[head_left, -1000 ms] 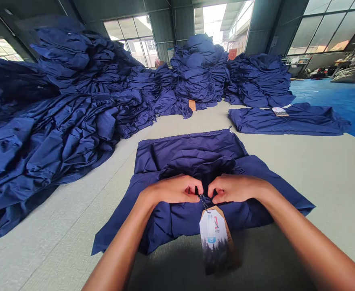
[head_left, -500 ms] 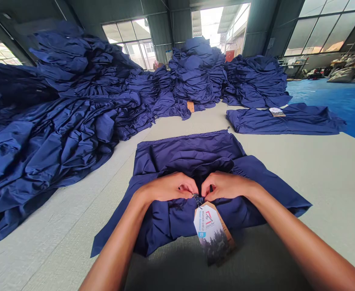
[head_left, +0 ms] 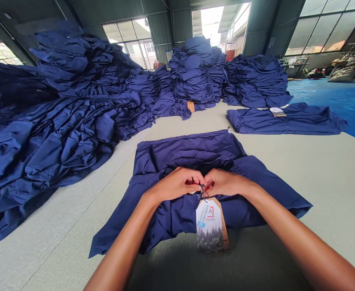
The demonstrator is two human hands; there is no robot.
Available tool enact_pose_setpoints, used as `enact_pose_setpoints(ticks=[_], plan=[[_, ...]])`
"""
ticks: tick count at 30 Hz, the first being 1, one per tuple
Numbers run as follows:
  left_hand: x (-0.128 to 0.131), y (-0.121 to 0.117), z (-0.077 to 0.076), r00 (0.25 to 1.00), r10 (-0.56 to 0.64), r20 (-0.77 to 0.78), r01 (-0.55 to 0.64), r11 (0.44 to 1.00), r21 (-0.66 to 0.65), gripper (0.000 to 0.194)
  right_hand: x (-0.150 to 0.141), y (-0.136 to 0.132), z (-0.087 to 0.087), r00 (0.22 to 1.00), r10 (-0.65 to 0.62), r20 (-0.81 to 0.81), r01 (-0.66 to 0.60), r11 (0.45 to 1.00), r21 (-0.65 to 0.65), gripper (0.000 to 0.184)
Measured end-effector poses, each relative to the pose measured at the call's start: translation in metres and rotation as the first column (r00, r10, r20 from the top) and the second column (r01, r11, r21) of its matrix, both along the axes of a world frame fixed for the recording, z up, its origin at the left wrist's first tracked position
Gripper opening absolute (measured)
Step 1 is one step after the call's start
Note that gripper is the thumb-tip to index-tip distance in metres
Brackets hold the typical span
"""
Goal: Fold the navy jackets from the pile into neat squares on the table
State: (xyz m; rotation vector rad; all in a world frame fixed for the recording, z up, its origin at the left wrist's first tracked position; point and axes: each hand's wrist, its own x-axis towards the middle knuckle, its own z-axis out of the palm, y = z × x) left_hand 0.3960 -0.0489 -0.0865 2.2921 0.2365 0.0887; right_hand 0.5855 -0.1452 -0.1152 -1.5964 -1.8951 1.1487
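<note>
A navy garment lies spread and partly folded on the grey mat floor in front of me. Above its middle, my left hand and my right hand meet, fingertips pinching a speckled dark cord. From that cord hangs a card hang tag with a white printed face, a red logo, a forest picture and a brown backing. The tag lies over the garment's near edge. My fingers hide the cord's upper part and how it is joined.
Large heaps of navy garments fill the left side, and more piles stand at the back. To the right lies another flat navy garment with a small card on it. Blue flooring and windows lie beyond.
Both hands have moved slightly farther from me and closer together, lifting the cord. The hang tag has risen with them and now hangs straighter and sharper.
</note>
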Motion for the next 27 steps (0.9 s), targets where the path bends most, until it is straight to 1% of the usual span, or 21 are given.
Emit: enact_pose_setpoints(ticks=[3,8,11,13,15,17,20,22,24,25,27], plan=[[-0.001,0.002,-0.002,1.0,-0.002,0.003,0.002,1.0,-0.028,0.018,-0.001,0.002,-0.005,1.0,-0.011,-0.028,0.011,1.0,0.007,0.016],[-0.003,0.004,-0.002,0.999,-0.01,-0.034,0.006,0.995,-0.103,0.017,0.0,0.0,-0.001,0.997,0.059,-0.039,-0.058,0.998,0.031,0.018],[-0.006,0.005,0.0,0.999,0.021,-0.044,-0.024,0.998,-0.064,0.023,0.003,-0.002,0.004,0.998,0.056,-0.022,-0.054,0.997,0.048,0.016],[-0.009,0.007,0.0,0.994,0.038,-0.102,-0.04,0.999,-0.015,0.025,0.004,-0.003,0.006,0.999,0.046,-0.008,-0.045,0.998,0.047,0.017],[-0.011,0.01,-0.003,0.98,0.032,-0.194,-0.03,0.999,0.016,0.018,0.003,-0.003,0.006,1.0,0.021,0.002,-0.021,0.999,0.04,0.017],[-0.012,0.012,-0.009,0.962,0.009,-0.272,-0.007,1.0,0.01,0.011,0.004,-0.003,0.007,1.0,-0.014,0.0,0.014,0.999,0.041,0.018],[-0.01,0.015,-0.02,0.955,-0.028,-0.295,0.021,0.999,-0.025,0.005,0.008,-0.005,0.01,0.998,-0.064,0.003,0.064,0.996,0.057,0.026],[-0.009,0.016,-0.025,0.955,-0.051,-0.292,0.043,0.999,-0.033,0.004,0.014,-0.008,0.015,0.996,-0.08,0.042,0.077,0.995,0.064,0.027],[-0.009,0.015,-0.023,0.952,-0.042,-0.302,0.042,0.999,-0.007,0.007,0.02,-0.011,0.02,0.992,-0.077,0.101,0.071,0.996,0.056,0.026],[-0.011,0.014,-0.019,0.952,-0.013,-0.305,0.021,0.999,0.024,0.01,0.023,-0.012,0.022,0.989,-0.069,0.134,0.063,0.997,0.047,0.026],[-0.016,0.01,-0.007,0.953,0.089,-0.29,-0.055,0.991,0.122,0.015,0.026,-0.015,0.025,0.981,-0.048,0.188,0.046,0.999,0.011,0.028]])
